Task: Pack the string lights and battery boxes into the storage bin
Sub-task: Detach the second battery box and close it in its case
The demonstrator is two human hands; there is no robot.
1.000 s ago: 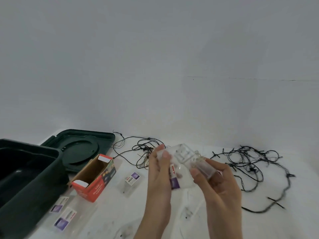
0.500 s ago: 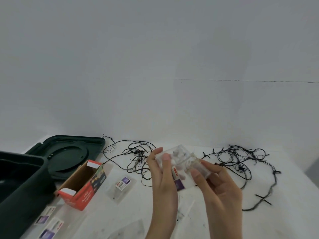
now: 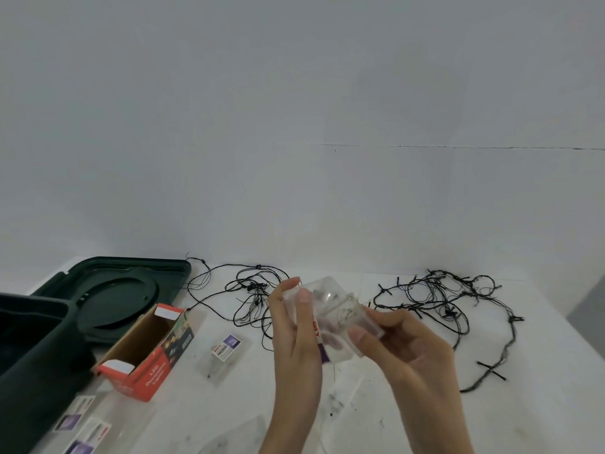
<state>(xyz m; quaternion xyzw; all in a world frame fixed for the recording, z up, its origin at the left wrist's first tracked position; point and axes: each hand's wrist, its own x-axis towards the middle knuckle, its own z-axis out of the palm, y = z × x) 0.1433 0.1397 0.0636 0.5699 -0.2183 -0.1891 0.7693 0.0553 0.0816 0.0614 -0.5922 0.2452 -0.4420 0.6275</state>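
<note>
Above the white table, my left hand (image 3: 296,335) and my right hand (image 3: 406,348) both grip a clear plastic pack (image 3: 330,309) with a coil of fine string lights and a small battery box inside. One black string light tangle (image 3: 248,293) lies behind my left hand. A larger black string light tangle (image 3: 451,306) spreads at the right. The dark green storage bin (image 3: 29,348) stands open at the left edge.
The bin's green lid (image 3: 111,290) lies flat behind the bin. An open red cardboard box (image 3: 147,352) lies next to the bin. A small clear packet (image 3: 226,347) sits mid-table, and more clear packets (image 3: 82,427) lie at the front left. A grey wall stands close behind.
The view has drifted right, so the bin and lid sit further left. Both hands still hold the clear pack and have turned it slightly.
</note>
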